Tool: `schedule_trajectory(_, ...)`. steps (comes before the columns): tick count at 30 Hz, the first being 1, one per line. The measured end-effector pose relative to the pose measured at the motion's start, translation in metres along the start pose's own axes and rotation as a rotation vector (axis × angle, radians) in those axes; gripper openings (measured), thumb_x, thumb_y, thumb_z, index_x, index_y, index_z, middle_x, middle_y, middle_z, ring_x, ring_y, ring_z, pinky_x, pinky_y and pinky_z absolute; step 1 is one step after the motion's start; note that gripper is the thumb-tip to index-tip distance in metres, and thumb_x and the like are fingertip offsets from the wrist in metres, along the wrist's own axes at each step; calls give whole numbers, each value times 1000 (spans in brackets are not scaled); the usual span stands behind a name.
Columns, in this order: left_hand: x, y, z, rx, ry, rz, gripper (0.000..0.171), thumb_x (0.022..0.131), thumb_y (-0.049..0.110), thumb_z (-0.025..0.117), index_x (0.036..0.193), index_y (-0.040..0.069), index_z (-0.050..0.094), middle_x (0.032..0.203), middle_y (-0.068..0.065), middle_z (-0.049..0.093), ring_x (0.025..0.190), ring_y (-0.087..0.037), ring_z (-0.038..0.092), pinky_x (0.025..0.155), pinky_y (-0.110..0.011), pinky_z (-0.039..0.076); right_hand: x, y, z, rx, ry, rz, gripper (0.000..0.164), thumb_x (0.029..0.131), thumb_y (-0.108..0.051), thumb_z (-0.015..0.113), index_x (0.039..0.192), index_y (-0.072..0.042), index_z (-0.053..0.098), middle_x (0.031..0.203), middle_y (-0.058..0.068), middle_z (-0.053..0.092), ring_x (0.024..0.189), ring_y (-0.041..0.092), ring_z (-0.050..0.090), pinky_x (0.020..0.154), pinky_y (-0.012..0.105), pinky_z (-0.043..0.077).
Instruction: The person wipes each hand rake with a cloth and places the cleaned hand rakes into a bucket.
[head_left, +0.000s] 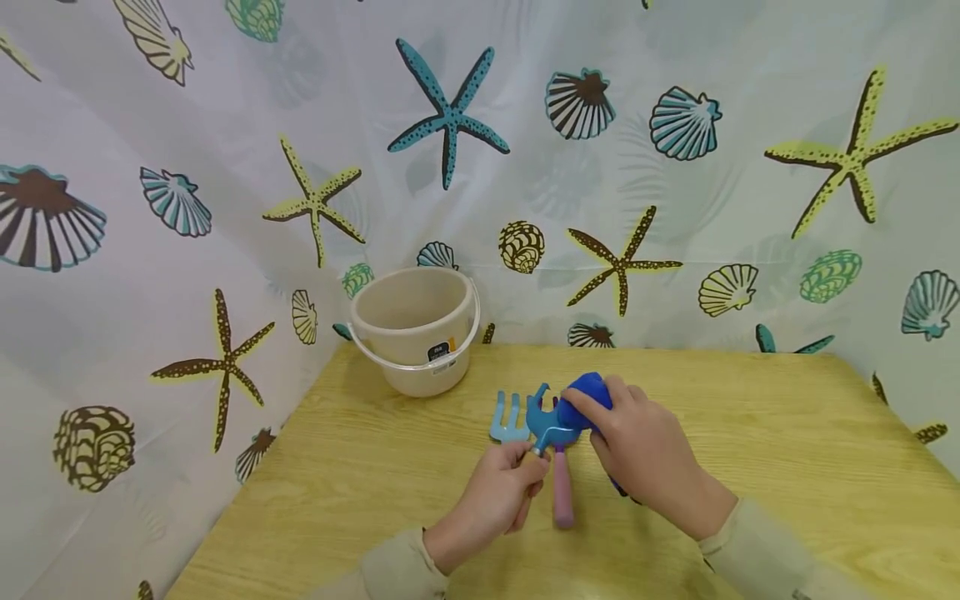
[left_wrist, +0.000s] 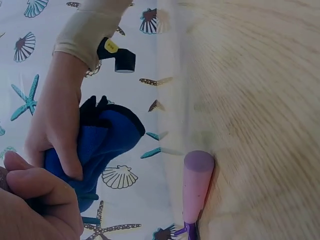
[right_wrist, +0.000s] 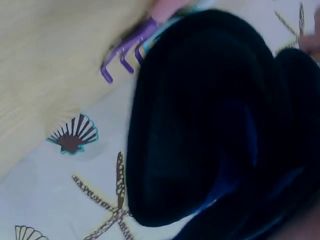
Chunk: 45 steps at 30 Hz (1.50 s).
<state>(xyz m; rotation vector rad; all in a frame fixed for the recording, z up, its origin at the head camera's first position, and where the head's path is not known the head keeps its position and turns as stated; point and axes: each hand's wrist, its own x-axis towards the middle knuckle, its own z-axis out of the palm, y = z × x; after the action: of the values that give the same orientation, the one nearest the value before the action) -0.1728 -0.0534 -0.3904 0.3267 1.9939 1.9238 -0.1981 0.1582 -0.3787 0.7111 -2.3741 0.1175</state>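
Bucket: back-left corner of tabletop. Pale fork: mid-tabletop. Left hand: fingers closed on blue tool. Pink-handled rake: lies beneath, handle toward front edge. Cloth: against tool's head, gripped by right hand. Broad tabletop stretch runs to right edge.

Blue tool partly hidden, bucket label unreadable

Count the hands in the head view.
2: the left hand, gripping the blue tool, is left of the pink handle; the right hand, holding blue fabric, is right of it.
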Motion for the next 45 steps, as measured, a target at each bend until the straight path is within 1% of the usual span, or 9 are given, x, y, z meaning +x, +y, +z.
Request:
schedule_trajectory(4,-1,-2,0,98,-11,33,18,103,16,54,89,5,56,63,0,46,36,-10,35,37,-22,30,2,1,-6,-6,-81,42,50,82,-13,79,129,-22,67,104,19,60,80,31,66,59,44,60)
schedule_trajectory(10,-1,-2,-2,218,-8,69,20,103,21,54,88,7,57,60,3,45,37,-11,38,39,-24,34,-1,-25,-12,-23,-30,-134,55,73,-17,87,124,-24,67,103,20,64,81,32,69,62,43,61)
schedule_trajectory(13,-1,-3,-3,246,-9,80,19,103,21,53,92,8,59,58,3,45,37,-11,39,39,-24,34,1,-31,-13,-20,-25,-168,56,72,-19,89,123,-25,67,103,18,65,82,32,70,62,42,61)
schedule_trajectory(18,0,-4,-4,328,5,119,15,102,21,54,94,10,61,57,5,40,41,-8,35,40,-22,30,11,-19,-11,-21,-71,-90,52,78,-23,85,127,-25,68,107,18,64,87,32,70,63,44,61)
schedule_trajectory(23,-1,-6,-1,392,1,163,21,100,21,58,82,11,57,59,8,37,47,-6,32,44,-20,27,18,-4,-8,-43,-124,-32,52,78,-25,86,127,-24,68,107,17,63,87,32,70,63,45,61)
schedule_trajectory(28,-2,-6,-1,391,14,160,17,100,23,59,90,10,65,61,8,40,48,-5,34,45,-21,29,16,-14,-11,-20,-127,-109,57,78,-26,86,130,-25,66,108,17,66,89,31,71,65,44,61)
schedule_trajectory(32,-2,-7,-2,388,19,164,17,100,23,58,102,9,69,61,6,43,47,-6,36,45,-21,32,15,-26,-14,-20,-110,-146,68,75,-28,88,134,-16,59,106,13,68,85,28,71,60,39,60)
schedule_trajectory(38,-1,-7,-1,427,13,176,25,99,21,61,76,12,55,60,8,39,49,-4,35,46,-19,28,20,-14,-10,-57,-130,-71,52,76,-23,87,119,-9,61,99,10,68,79,26,69,59,41,60)
schedule_trajectory(45,-3,-10,-1,445,15,162,29,99,24,61,74,13,53,59,8,36,50,-5,34,47,-20,27,22,5,-4,-127,-158,-14,42,78,-20,84,113,-7,65,90,13,67,72,29,69,53,41,58)
